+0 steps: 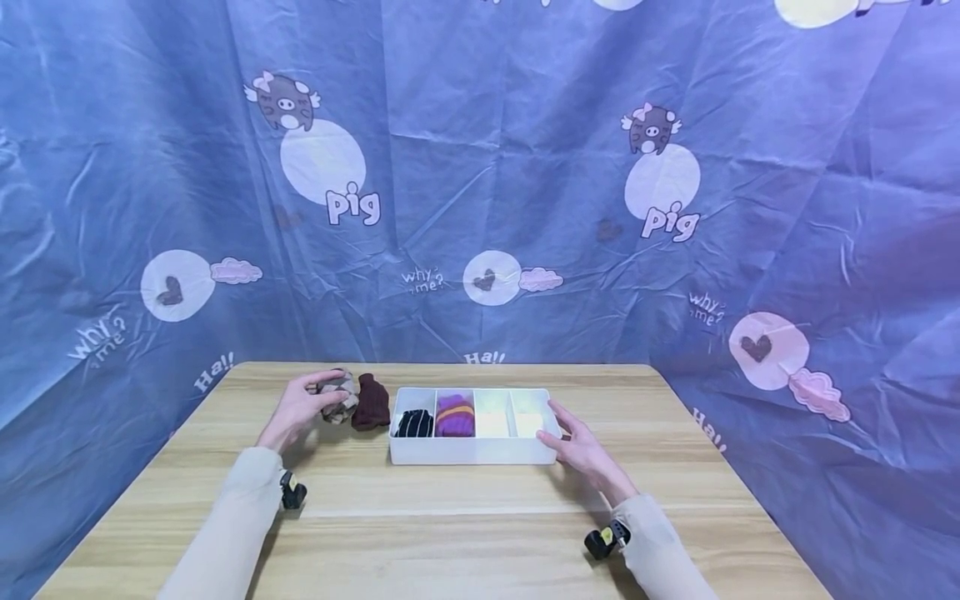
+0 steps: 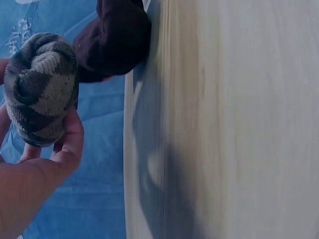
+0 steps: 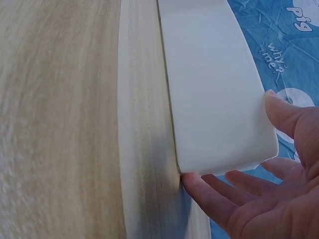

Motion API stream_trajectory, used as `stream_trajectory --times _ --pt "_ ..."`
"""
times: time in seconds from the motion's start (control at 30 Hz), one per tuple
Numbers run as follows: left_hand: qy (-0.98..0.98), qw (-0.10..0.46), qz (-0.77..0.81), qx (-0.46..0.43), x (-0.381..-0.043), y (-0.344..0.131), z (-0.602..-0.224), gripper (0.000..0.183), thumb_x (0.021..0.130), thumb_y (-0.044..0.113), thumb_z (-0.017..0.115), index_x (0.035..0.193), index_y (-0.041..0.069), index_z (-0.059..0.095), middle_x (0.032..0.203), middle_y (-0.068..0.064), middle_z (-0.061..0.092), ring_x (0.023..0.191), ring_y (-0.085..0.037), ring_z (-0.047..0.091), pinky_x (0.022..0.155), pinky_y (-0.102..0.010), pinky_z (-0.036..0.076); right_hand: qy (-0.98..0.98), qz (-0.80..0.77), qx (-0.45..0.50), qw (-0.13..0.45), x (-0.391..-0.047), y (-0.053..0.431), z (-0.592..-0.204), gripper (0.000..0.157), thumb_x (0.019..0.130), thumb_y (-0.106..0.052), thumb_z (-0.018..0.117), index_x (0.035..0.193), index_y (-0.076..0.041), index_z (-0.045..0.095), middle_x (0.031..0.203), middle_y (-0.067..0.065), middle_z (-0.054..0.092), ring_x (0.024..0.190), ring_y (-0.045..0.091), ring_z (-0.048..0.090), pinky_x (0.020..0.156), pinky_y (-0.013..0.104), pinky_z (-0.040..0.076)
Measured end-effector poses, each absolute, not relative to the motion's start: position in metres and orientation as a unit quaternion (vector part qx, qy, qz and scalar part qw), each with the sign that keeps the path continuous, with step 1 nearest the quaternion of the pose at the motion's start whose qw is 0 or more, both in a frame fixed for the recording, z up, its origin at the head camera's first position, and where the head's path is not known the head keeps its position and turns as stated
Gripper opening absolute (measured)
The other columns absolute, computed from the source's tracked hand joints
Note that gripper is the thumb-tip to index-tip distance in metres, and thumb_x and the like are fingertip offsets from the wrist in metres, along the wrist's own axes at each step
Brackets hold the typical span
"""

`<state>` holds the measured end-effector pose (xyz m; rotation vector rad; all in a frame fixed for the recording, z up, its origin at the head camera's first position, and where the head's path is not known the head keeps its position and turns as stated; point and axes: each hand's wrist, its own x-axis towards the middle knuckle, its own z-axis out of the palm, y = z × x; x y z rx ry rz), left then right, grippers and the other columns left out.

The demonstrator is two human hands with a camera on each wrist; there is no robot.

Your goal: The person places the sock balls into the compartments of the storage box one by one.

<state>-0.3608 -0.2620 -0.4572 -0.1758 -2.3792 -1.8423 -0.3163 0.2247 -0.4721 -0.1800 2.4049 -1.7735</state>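
In the head view, the left grip (image 1: pixel 298 405), parted just the bundle's width, held a grey-and-beige checked bundle (image 1: pixel 341 398) at the maroon bundle's (image 1: pixel 371 403) nine o'clock. The maroon bundle sat at nine o'clock of the white box (image 1: pixel 472 452) on the bench (image 1: pixel 450 542). At the box's three o'clock end, the right grip (image 1: pixel 581 448), spread wider, held its corner between thumb and fingers.
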Motion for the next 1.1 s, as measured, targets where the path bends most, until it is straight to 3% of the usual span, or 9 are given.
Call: stream_trajectory --times 0.2,0.43,0.83,1.1 --pt "-0.796 0.061 -0.599 -0.066 -0.357 -0.251 -0.454 0.060 0.084 0.023 0.078 0.136 0.004 0.056 0.142 -0.023 0.051 0.107 -0.017 0.058 0.085 -0.023 0.052 0.800 -0.593 -0.052 0.070 -0.319 0.225 -0.475 0.079 0.093 -0.022 0.066 0.157 -0.018 0.020 0.161 0.026 0.013 0.141 0.049 0.030 0.103 0.050 0.046" --pt "-0.773 0.048 -0.624 -0.109 -0.354 -0.236 -0.448 0.058 0.085 0.014 0.076 0.137 0.000 0.054 0.137 -0.029 0.053 0.099 -0.013 0.062 0.083 -0.024 0.054 0.801 -0.592 -0.058 0.069 -0.320 0.224 -0.475 0.079 0.094 -0.023 0.066 0.157 -0.017 0.019 0.161 0.026 0.011 0.140 0.050 0.029 0.104 0.050 0.045" --pt "-0.779 0.066 -0.606 -0.147 -0.363 -0.209 -0.443 0.053 0.085 0.016 0.077 0.132 0.003 0.059 0.133 -0.024 0.058 0.104 -0.012 0.061 0.087 -0.022 0.051 0.807 -0.583 -0.063 0.070 -0.317 0.221 -0.468 0.077 0.095 -0.022 0.063 0.157 -0.016 0.019 0.160 0.029 0.010 0.139 0.054 0.026 0.105 0.056 0.042" --pt "-0.765 0.079 -0.622 -0.148 -0.365 -0.180 -0.448 0.048 0.082 0.014 0.078 0.127 0.003 0.064 0.129 -0.022 0.061 0.100 -0.012 0.062 0.081 -0.022 0.053 0.797 -0.597 -0.057 0.068 -0.317 0.224 -0.473 0.078 0.094 -0.021 0.065 0.157 -0.016 0.019 0.160 0.027 0.016 0.135 0.048 0.039 0.097 0.044 0.051"
